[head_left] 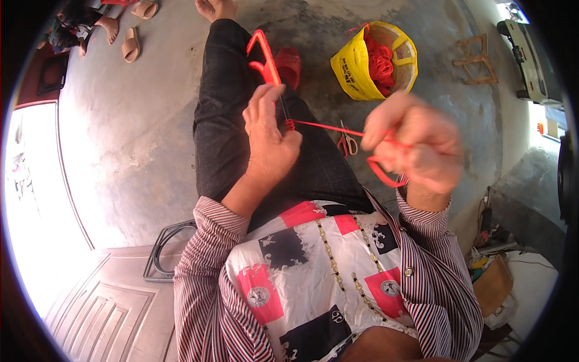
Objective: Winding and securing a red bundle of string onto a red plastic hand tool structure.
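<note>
Above my lap, my left hand [271, 130] grips a thin, bent frame [259, 43], part of it wound in red cord and part bare and dark. Its exact kind I cannot tell. A small bunch of red coils sits on the bare stretch beside my fingers. From those coils a red cord [329, 126] runs taut to the right. My right hand [416, 145], blurred by motion, is closed on that cord, and a loop of it hangs below the fist. On the floor between the hands lies a pair of scissors [347, 143].
A yellow bag [350, 69] of tangled red cord [380, 63] stands ahead on the concrete floor. A red slipper [288, 67] lies by my leg. Tan slippers [130, 45] and another person's foot [108, 29] are far left. A wooden frame [479, 59] stands far right.
</note>
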Available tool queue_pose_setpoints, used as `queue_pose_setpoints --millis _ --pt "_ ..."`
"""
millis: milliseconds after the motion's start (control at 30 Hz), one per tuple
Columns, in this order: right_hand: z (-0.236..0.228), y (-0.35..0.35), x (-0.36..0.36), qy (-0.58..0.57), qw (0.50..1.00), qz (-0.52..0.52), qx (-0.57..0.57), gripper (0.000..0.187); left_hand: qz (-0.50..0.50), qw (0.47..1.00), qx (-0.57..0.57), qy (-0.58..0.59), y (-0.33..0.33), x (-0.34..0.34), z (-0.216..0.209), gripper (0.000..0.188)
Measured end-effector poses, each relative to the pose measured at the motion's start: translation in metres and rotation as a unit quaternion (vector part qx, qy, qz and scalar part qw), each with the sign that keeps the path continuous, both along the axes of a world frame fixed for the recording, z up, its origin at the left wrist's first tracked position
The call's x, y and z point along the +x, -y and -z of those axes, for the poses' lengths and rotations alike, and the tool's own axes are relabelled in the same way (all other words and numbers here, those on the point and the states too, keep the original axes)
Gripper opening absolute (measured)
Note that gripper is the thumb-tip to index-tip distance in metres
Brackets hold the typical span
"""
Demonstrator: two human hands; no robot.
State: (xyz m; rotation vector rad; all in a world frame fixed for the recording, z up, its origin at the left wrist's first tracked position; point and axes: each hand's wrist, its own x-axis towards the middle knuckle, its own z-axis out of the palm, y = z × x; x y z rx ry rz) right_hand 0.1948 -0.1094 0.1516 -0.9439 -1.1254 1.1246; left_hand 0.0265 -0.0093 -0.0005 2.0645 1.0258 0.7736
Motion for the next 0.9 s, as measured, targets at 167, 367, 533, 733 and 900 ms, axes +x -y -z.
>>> queue_pose_setpoints --millis 167,367,533,733,900 --pt "0.017 -0.012 0.027 0.034 0.989 0.142 -0.001 0.014 0.013 0.937 -0.293 0.192 -0.017 -0.002 -0.003 0.006" --pt "0.144 -0.032 -0.012 0.461 0.868 0.084 -0.162 0.010 0.055 0.902 -0.428 -0.004 -0.025 -0.020 0.025 0.006" --pt "0.167 -0.032 -0.028 0.521 0.841 0.048 -0.138 0.013 0.026 0.911 -0.408 0.050 -0.019 -0.017 0.026 0.002" --pt "0.136 -0.040 -0.010 0.300 0.937 0.090 -0.154 0.017 0.024 0.886 -0.445 0.127 -0.024 -0.023 0.003 0.004" --pt "0.139 -0.054 -0.020 0.285 0.955 0.048 -0.059 0.015 0.029 0.856 -0.467 0.219 -0.023 -0.021 -0.006 0.005"
